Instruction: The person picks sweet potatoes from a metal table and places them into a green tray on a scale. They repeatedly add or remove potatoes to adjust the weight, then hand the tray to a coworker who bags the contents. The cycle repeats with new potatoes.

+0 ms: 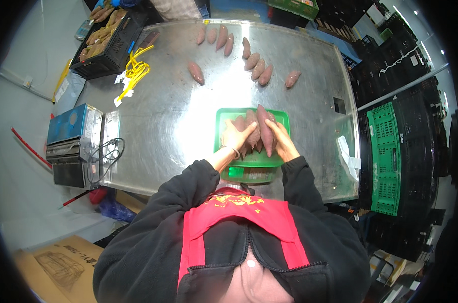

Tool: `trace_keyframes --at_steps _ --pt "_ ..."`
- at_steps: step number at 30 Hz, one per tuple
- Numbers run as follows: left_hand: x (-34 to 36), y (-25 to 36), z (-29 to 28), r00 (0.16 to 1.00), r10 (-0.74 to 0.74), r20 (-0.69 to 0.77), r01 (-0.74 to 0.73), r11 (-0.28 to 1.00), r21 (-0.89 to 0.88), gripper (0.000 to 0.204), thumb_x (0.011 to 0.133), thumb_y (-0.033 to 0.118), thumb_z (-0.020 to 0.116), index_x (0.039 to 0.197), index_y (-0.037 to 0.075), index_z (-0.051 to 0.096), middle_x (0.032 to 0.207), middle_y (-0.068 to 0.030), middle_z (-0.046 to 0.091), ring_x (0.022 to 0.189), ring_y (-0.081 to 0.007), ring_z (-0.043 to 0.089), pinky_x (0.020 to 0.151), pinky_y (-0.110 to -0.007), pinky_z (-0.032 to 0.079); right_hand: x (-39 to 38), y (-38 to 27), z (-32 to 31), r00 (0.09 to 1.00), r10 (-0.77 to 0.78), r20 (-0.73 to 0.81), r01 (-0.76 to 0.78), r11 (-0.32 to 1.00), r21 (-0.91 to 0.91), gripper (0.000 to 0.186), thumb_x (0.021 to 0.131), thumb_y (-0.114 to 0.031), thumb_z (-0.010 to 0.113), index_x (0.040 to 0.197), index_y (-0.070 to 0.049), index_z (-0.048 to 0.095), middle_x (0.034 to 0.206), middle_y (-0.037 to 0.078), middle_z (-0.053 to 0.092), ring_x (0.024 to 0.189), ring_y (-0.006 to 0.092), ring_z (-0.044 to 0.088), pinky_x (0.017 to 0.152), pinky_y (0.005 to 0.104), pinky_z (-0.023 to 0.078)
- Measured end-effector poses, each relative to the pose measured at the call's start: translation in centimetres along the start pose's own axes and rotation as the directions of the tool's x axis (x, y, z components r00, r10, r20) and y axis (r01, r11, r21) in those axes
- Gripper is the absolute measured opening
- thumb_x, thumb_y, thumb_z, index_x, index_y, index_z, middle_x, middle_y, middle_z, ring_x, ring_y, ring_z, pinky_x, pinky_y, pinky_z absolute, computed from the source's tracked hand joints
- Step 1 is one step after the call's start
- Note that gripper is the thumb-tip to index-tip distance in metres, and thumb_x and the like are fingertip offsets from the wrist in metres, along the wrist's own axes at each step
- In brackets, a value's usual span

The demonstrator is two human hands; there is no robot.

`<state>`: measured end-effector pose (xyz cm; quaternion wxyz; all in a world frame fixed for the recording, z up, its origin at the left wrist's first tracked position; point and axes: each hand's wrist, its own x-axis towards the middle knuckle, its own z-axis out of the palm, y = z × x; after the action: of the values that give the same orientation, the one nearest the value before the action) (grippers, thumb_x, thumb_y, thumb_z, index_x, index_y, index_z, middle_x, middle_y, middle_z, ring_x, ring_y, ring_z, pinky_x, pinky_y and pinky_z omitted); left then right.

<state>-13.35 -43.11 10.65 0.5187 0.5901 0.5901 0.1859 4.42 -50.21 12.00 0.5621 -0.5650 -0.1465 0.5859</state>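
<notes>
A green tray (224, 115) rests on a green scale-like device (254, 174) near the table's front edge. Several reddish-purple sweet potatoes (252, 131) lie bunched together in it. My left hand (232, 137) is wrapped round the left side of the bunch, its thumb pressed against the sweet potatoes. From the right, my right hand (281, 137) grips a long sweet potato (263, 129), which leans against the others. My fingertips are partly hidden behind the bunch.
Loose sweet potatoes (258, 69) lie at the table's far side. A black crate (95, 63) of produce and yellow straps (136, 70) are at the far left. A sealing machine (75, 136) with a black cord stands left. White paper (346, 156) lies right. Another person (177, 9) is beyond.
</notes>
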Motion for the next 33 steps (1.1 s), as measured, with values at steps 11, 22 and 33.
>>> trace_keyframes --at_steps 11,22,33 --pt "0.3 -0.9 -0.8 0.999 0.046 0.026 -0.034 0.933 -0.357 0.099 0.072 0.057 0.086 0.128 -0.014 0.047 0.110 -0.0230 0.066 0.088 -0.0261 0.070 0.072 -0.035 0.058 -2.0 -1.5 3.1 0.997 -0.073 0.012 0.072 0.995 0.065 0.065 0.093 -0.031 0.074 0.144 -0.002 0.046 0.135 0.012 0.058 0.122 0.0236 0.059 0.103 0.0356 0.049" --pt "5.4 2.6 -13.5 0.956 0.225 -0.189 -0.289 0.836 -0.467 0.058 0.083 0.045 0.081 0.103 -0.006 0.063 0.077 -0.0118 0.068 0.054 -0.0170 0.064 0.044 -0.029 0.048 4.3 -6.0 15.8 0.958 -0.209 0.194 0.210 0.978 0.019 0.069 0.089 -0.030 0.078 0.144 -0.001 0.047 0.133 0.012 0.060 0.120 0.0224 0.060 0.100 0.0346 0.050" --pt "9.8 0.2 -25.7 0.963 0.135 -0.232 -0.235 0.841 -0.487 0.059 0.081 0.046 0.083 0.104 -0.005 0.063 0.072 -0.0107 0.067 0.047 -0.0151 0.060 0.038 -0.028 0.043 10.9 -3.8 28.3 0.950 -0.149 0.276 0.159 0.987 -0.012 0.069 0.089 -0.031 0.078 0.141 0.002 0.047 0.133 0.018 0.059 0.119 0.0261 0.061 0.100 0.0364 0.051"
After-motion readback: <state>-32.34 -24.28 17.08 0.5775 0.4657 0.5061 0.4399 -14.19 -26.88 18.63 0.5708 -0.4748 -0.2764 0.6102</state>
